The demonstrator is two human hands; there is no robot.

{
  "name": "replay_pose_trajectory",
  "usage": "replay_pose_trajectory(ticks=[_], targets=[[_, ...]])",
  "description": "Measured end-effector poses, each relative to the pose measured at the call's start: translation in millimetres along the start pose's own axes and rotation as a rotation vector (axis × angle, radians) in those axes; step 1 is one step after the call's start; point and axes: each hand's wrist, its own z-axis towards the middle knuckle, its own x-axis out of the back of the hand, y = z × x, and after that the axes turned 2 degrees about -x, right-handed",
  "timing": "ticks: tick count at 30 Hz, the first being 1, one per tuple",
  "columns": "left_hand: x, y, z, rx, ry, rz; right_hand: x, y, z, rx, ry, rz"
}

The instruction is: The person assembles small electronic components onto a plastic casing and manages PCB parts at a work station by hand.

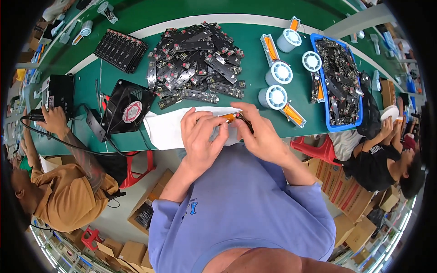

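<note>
We pinch a small orange part between left hand and right hand, above white cloth at the green tabletop's near edge. Tabletop shows between dark boards ahead and pale-blue cylinders rightward; leftward, a black fan bears a round label.

"What is on the surface, toward the left?"
"A square black fan with a round red-and-white label at its centre. Beyond it, a person in a tan shirt."
"And on the right?"
"A person in a black shirt, a red plastic stool, and brown cardboard boxes."
</note>
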Motion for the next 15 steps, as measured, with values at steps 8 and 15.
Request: replay_pose_trajectory(ticks=[8, 15], targets=[[0.8, 0.5, -3.3, -0.021, 0.006, 0.028, -11.6, 4.1, -5.9, 0.106, 0.16, -0.047], [-0.7, -0.1, -2.5, -0.037, -0.009, 0.046, -14.3, 8.6, -6.1, 0.17, 0.224, -0.03]])
